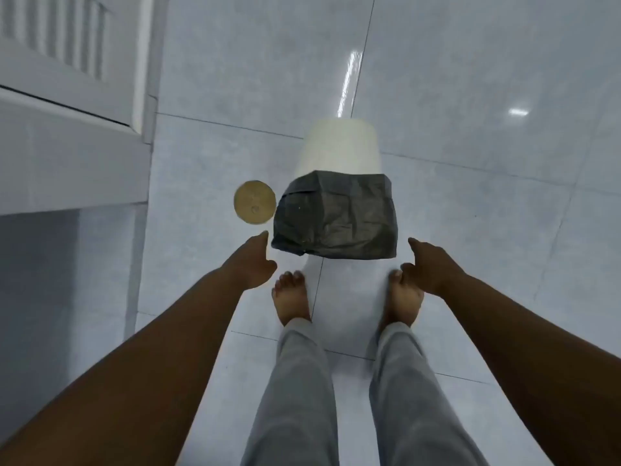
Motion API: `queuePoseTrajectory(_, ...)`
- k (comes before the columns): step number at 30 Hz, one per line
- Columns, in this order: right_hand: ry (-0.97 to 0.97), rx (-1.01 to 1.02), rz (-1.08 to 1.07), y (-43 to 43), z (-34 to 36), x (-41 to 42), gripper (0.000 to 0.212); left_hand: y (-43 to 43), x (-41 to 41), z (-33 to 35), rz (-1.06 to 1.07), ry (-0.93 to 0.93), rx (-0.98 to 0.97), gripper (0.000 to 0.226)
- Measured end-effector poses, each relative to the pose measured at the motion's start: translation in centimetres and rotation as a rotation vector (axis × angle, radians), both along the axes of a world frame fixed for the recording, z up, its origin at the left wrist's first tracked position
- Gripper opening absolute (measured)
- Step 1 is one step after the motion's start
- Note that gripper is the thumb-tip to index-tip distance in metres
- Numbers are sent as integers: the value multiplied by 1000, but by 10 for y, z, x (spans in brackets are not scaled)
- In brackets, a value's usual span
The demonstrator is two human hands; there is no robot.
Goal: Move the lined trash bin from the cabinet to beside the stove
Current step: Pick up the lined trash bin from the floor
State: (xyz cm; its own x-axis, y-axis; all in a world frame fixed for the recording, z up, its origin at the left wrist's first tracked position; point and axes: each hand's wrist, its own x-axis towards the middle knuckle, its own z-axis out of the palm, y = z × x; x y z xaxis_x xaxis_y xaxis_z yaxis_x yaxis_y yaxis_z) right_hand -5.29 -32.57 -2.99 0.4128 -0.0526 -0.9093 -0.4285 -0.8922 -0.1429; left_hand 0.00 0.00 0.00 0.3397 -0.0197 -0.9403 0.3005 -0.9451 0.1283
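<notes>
The trash bin point(339, 148) is white and tapered, with a black liner point(336, 220) folded over its wide rim end. On the tiled floor, that lined end points toward my bare feet and the narrow base points away; its opening is hidden. My left hand point(250, 264) reaches toward the liner's lower left corner, fingers apart, just short of it. Off the liner's lower right corner, my right hand point(426, 267) is also open. Neither hand touches the bin.
A round tan disc point(254, 202) lies on the floor just left of the liner. A white cabinet with a louvered door point(67, 45) stands at the upper left, with a dark recess point(37, 280) below it. Glossy pale floor tiles point(487, 95) stretch ahead and right.
</notes>
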Motion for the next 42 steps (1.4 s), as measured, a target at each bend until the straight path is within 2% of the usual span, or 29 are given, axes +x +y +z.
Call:
queuePoseTrajectory(3, 23, 35, -4, 5, -25, -5, 65, -7, -4, -23, 53, -8, -5, 69)
queuePoseTrajectory(6, -29, 81, -119, 15, -35, -6, 48, -18, -8, -30, 133, -42, -44, 58)
queuePoseTrajectory(11, -274, 55, -201, 19, -18, -3, 32, -25, -5, -13, 270, -213, -50, 45)
queuePoseTrajectory(15, -522, -29, -247, 15, 18, 23, 37, -32, 19, 15, 410, -389, -22, 46)
queuePoseTrajectory(17, -612, -61, -229, 10, 33, 42, 35, -37, 33, 27, 431, -449, -27, 51)
queuePoseTrajectory(20, -686, -93, -169, 1, 38, 72, 23, -47, 55, 40, 464, -504, -65, 44)
queuePoseTrajectory(25, -746, -118, -149, -11, 33, 119, 27, -53, 89, 42, 557, -560, -79, 64)
queuePoseTrajectory(30, -743, -120, -126, -18, 25, 149, 29, -54, 111, 38, 480, -559, -145, 47)
queuePoseTrajectory(37, -740, -99, -85, -25, 9, 169, 27, -46, 126, 18, 519, -478, -228, 42)
queuePoseTrajectory(42, -668, -5, -276, -27, 14, 146, 44, -37, 116, -2, 587, -399, -250, 50)
